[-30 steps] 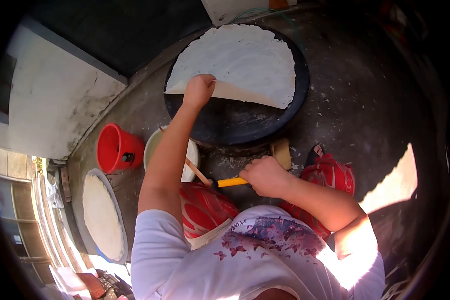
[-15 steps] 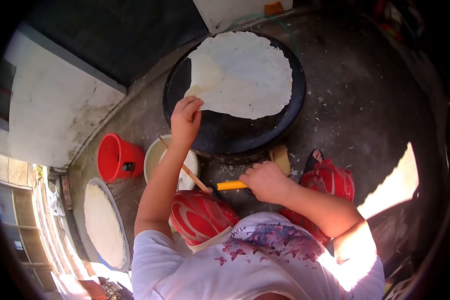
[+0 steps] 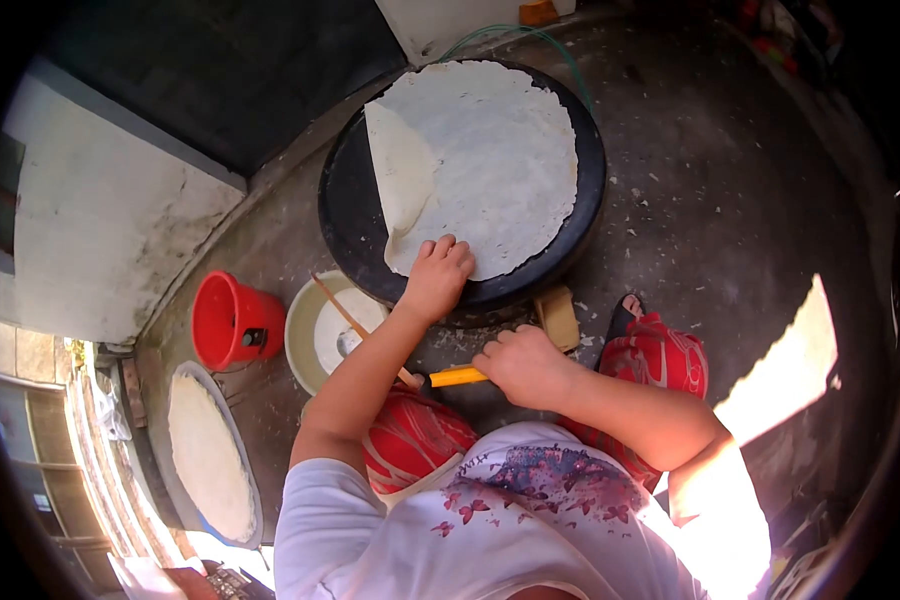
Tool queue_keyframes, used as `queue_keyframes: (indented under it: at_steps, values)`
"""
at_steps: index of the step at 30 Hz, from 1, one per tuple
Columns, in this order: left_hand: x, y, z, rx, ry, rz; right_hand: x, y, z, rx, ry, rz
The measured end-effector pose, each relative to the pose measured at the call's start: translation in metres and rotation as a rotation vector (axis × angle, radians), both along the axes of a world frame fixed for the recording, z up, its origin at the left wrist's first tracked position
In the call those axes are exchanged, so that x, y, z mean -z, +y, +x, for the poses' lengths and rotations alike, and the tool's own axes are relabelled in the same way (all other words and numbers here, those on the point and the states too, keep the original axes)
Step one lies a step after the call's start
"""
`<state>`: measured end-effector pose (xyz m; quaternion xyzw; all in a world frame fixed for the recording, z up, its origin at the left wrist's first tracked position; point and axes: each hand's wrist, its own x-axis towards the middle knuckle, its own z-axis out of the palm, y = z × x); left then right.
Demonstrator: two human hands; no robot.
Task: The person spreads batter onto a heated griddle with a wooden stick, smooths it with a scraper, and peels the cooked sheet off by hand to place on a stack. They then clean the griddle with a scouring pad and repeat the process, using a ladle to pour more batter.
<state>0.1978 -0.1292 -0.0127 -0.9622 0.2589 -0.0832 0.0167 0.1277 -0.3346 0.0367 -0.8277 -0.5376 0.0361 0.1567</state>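
A thin white flatbread (image 3: 500, 150) lies on a large round black griddle (image 3: 345, 200), its left edge folded over onto itself. At the near edge of the flatbread rests my left hand (image 3: 440, 275), its fingers curled and pinched on the sheet. Closed around the yellow handle of a tool (image 3: 457, 376) is my right hand (image 3: 526, 366), in front of my body and below the griddle. The tool's dark end points left, beside my knee.
A pale bowl (image 3: 300, 345) of white batter with a wooden stick (image 3: 340, 308) stands left of my left forearm. Beside it is a red bucket (image 3: 232, 320). A round tray (image 3: 253, 480) holds white flatbread at lower left. A yellowish block (image 3: 558, 318) sits by the griddle's near edge.
My left hand has moved right and toward me, pulling the flatbread's near edge down. The folded part at the left now stretches lower. My right hand has barely moved.
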Motion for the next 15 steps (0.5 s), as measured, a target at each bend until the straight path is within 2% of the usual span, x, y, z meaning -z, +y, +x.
queue_keyframes:
  at_steps: [2,3,4,6,8,11,15]
  values:
    - [-0.002,-0.003,0.011,-0.046,0.142,0.094,-0.004,-0.004,0.004,0.045,0.016,0.016]
    - [-0.007,-0.001,0.016,-0.089,-0.011,-0.143,-0.006,-0.006,0.008,0.088,0.029,0.038]
    - [-0.013,0.005,0.021,-0.090,-0.014,-0.146,-0.005,-0.008,0.012,0.088,0.025,0.035]
    - [-0.030,0.017,0.035,-0.338,-0.126,-0.541,0.002,-0.012,0.026,0.226,-0.084,0.225]
    - [-0.047,0.028,0.047,-0.381,-0.191,-0.657,0.012,-0.015,0.045,0.251,-0.252,0.263]
    - [-0.061,0.037,0.065,-0.350,-0.245,-0.617,0.030,-0.006,0.078,0.210,-0.329,0.227]
    - [-0.079,0.031,0.087,-0.293,-0.280,-0.527,0.048,0.012,0.123,0.246,-0.355,0.302]
